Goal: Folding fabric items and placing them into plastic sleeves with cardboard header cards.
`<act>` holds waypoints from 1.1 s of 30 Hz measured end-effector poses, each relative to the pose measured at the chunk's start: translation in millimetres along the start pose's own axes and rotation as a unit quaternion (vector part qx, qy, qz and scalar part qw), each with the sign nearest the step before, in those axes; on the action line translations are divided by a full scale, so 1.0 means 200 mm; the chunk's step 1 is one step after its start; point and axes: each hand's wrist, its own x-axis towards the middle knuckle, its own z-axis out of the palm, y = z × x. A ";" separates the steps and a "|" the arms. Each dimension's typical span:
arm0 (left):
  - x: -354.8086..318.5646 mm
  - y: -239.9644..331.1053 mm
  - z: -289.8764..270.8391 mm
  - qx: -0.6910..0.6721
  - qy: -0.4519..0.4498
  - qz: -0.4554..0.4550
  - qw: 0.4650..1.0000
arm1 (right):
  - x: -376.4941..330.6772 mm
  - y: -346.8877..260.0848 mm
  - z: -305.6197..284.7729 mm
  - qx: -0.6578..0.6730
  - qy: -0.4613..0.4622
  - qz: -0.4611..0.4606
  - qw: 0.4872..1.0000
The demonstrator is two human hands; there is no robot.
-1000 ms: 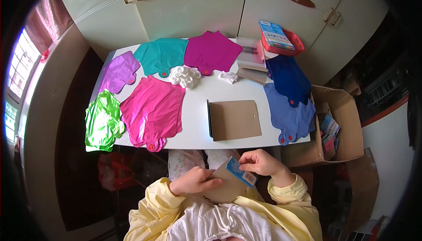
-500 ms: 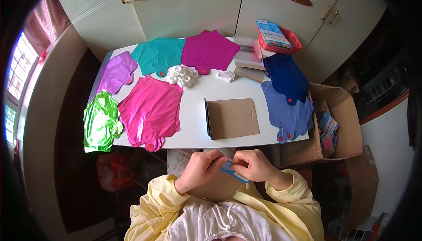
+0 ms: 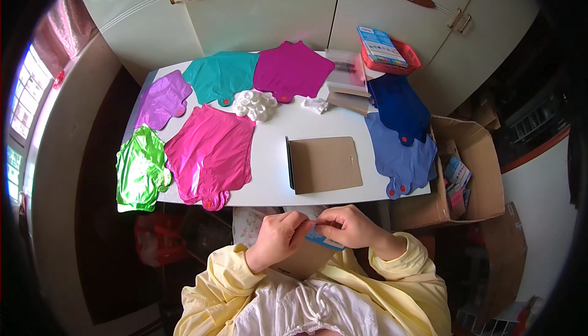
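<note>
Beyond the table's near edge, over my lap, both hands hold a cardboard card with a blue printed part (image 3: 326,239) and a plain brown side (image 3: 304,259). My left hand (image 3: 282,238) is closed on its upper left edge, thumb and fingers pinched. My right hand (image 3: 350,228) pinches the top edge close beside it, so the fingertips nearly meet. Whatever small thing may lie between the fingertips is hidden. On the white table (image 3: 269,177) just ahead stands a folded brown card (image 3: 324,164), one panel lying flat and the other raised.
Flat shiny pieces with red-dotted tabs lie around: pink (image 3: 211,152), green (image 3: 142,167), purple (image 3: 162,100), teal (image 3: 223,75), magenta (image 3: 293,71), navy (image 3: 399,106), light blue (image 3: 401,155). White rolls (image 3: 254,105) sit mid-table. A red basket (image 3: 409,57) and carton (image 3: 481,170) stand right.
My right hand has moved slightly up and left, its fingers closing in on my left fingertips. The card has tilted a little, showing more of its blue part.
</note>
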 end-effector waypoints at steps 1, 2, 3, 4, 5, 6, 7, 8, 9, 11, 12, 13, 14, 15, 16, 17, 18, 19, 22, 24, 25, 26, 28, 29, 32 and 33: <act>0.00 0.00 0.00 0.002 0.003 0.003 1.000 | 0.00 -0.02 0.00 -0.040 0.009 -0.011 0.999; -0.01 0.00 0.00 0.004 0.006 0.005 1.000 | 0.00 -0.03 0.02 -0.044 0.032 -0.029 0.998; -0.01 0.00 0.00 0.006 0.009 0.008 1.000 | 0.00 -0.03 0.04 -0.047 0.054 -0.048 0.996; -0.01 0.00 0.00 0.010 0.018 0.012 1.000 | -0.01 -0.04 0.05 -0.051 0.077 -0.067 0.994; -0.02 0.00 0.00 0.015 0.027 0.016 0.999 | -0.01 -0.04 0.07 -0.068 0.088 -0.075 0.991; -0.02 0.01 0.00 0.019 0.036 0.021 0.999 | -0.02 -0.05 0.08 -0.085 0.100 -0.083 0.988; -0.01 0.02 -0.01 0.000 0.020 0.002 1.000 | -0.02 -0.06 0.08 -0.102 0.111 -0.091 0.984; 0.00 0.03 -0.03 -0.020 0.004 -0.017 1.000 | -0.02 -0.07 0.08 -0.128 0.118 -0.116 0.978; 0.00 0.04 -0.05 -0.039 -0.012 -0.037 0.998 | -0.02 -0.08 0.09 -0.152 0.125 -0.141 0.970; 0.02 0.04 -0.09 -0.114 -0.072 -0.091 0.987 | -0.02 -0.08 0.09 -0.180 0.136 -0.178 0.958; 0.03 0.04 -0.10 -0.151 -0.100 -0.116 0.977 | -0.01 -0.07 0.10 -0.185 0.140 -0.193 0.953; 0.02 0.03 -0.10 -0.145 -0.100 -0.082 0.981 | -0.01 -0.07 0.10 -0.190 0.145 -0.207 0.949; 0.02 0.01 -0.10 -0.139 -0.100 -0.047 0.984 | -0.01 -0.07 0.10 -0.185 0.139 -0.211 0.950; 0.01 -0.01 -0.09 -0.134 -0.099 -0.014 0.986 | -0.01 -0.07 0.10 -0.181 0.132 -0.215 0.951; 0.00 -0.02 -0.09 -0.179 -0.111 -0.018 0.977 | -0.01 -0.07 0.10 -0.176 0.125 -0.219 0.952; 0.00 -0.04 -0.09 -0.225 -0.123 -0.021 0.966 | -0.01 -0.08 0.10 -0.168 0.120 -0.221 0.953; -0.01 -0.05 -0.09 -0.269 -0.135 -0.026 0.953 | -0.01 -0.10 0.10 -0.158 0.115 -0.222 0.955; -0.01 -0.06 -0.09 -0.276 -0.136 -0.020 0.951 | -0.02 -0.10 0.10 -0.149 0.110 -0.224 0.957; -0.01 -0.08 -0.09 -0.281 -0.135 -0.007 0.950 | -0.02 -0.10 0.11 -0.154 0.108 -0.224 0.956; -0.02 -0.10 -0.09 -0.262 -0.126 -0.008 0.957 | -0.01 -0.10 0.10 -0.168 0.109 -0.202 0.959; -0.02 -0.10 -0.09 -0.239 -0.092 0.002 0.967 | -0.01 -0.10 0.09 -0.174 0.109 -0.191 0.960; -0.02 -0.08 -0.09 -0.215 -0.057 0.012 0.975 | -0.01 -0.10 0.08 -0.147 0.117 -0.163 0.969; -0.02 -0.07 -0.09 -0.210 0.041 -0.025 0.977 | -0.02 -0.10 0.03 -0.093 0.134 -0.109 0.980; -0.05 -0.08 -0.08 -0.228 0.106 -0.073 0.965 | -0.03 -0.07 0.01 -0.057 0.141 -0.100 0.983; -0.05 -0.07 -0.04 -0.292 0.232 -0.162 0.914 | -0.03 0.06 0.05 0.329 0.171 -0.013 0.929; -0.05 -0.09 -0.03 -0.299 0.229 -0.173 0.910 | -0.03 0.11 0.06 0.326 0.166 -0.016 0.931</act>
